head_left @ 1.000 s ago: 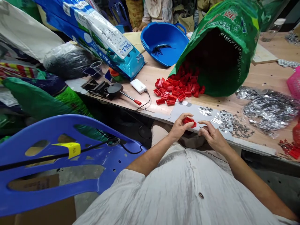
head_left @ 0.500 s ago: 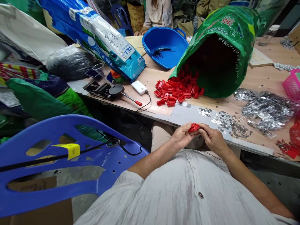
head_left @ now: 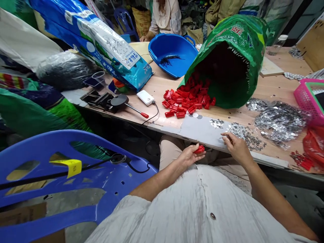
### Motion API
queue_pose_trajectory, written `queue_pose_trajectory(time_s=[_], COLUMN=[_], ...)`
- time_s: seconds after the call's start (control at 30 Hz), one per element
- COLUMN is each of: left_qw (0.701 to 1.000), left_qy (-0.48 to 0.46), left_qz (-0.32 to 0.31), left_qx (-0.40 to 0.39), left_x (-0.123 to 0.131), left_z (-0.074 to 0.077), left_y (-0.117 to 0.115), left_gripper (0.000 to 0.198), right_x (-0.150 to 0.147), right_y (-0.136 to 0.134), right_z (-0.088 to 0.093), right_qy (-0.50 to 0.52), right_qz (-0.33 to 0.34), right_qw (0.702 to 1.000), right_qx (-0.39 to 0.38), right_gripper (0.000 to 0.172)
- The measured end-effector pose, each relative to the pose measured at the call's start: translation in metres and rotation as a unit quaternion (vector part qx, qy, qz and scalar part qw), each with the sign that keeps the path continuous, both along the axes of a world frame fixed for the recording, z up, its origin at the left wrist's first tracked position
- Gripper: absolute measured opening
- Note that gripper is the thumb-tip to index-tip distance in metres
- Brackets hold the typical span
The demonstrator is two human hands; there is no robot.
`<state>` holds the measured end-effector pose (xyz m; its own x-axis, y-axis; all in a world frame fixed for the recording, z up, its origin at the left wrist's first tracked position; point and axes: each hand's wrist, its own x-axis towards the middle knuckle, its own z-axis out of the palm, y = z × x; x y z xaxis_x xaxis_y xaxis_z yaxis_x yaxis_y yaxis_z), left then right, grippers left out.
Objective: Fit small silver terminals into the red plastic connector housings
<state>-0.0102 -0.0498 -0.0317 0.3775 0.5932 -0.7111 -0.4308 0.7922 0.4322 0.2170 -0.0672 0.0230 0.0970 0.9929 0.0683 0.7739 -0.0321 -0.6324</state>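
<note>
A red plastic part (head_left: 199, 149) rests in the fingers of my left hand (head_left: 188, 157), just below the table's front edge. My right hand (head_left: 235, 145) is over the edge beside the small metal pieces (head_left: 249, 136), its thumb and forefinger close together; whatever may be between them is too small to make out. Small bright plates (head_left: 216, 123) lie on a grey sheet (head_left: 197, 130). Behind them, a heap of red parts (head_left: 187, 99) spills from the mouth of a green sack (head_left: 235, 67).
On the left stand a black hand-lever tool (head_left: 113, 102), a white power bank (head_left: 146, 97) and a blue sack (head_left: 108, 44). A blue basin (head_left: 174, 50) is farther back, near a person (head_left: 165, 17). A blue chair (head_left: 101, 182) is beside me; a pink basket (head_left: 306, 101) sits at right.
My right hand has left the red part and moved right, toward the metal pieces. My left hand, still holding the part, is lower and farther left. The view has shifted slightly.
</note>
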Motion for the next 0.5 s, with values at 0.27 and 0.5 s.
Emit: queue_pose_trajectory(time_s=[0.27,0.5], left_qw=[0.993,0.993], left_qy=[0.108,0.12], left_qz=[0.028,0.011], left_qx=[-0.031,0.019], left_x=[-0.002,-0.002], left_z=[-0.06,-0.077], left_y=[0.026,0.031], left_gripper=[0.008,0.009], right_x=[0.043,0.036], right_y=[0.031,0.039], right_z=[-0.011,-0.013], right_qy=[-0.135,-0.152], right_qz=[-0.062,-0.007], right_qw=[0.988,0.988], right_qx=[0.035,0.016], right_gripper=[0.024,0.02])
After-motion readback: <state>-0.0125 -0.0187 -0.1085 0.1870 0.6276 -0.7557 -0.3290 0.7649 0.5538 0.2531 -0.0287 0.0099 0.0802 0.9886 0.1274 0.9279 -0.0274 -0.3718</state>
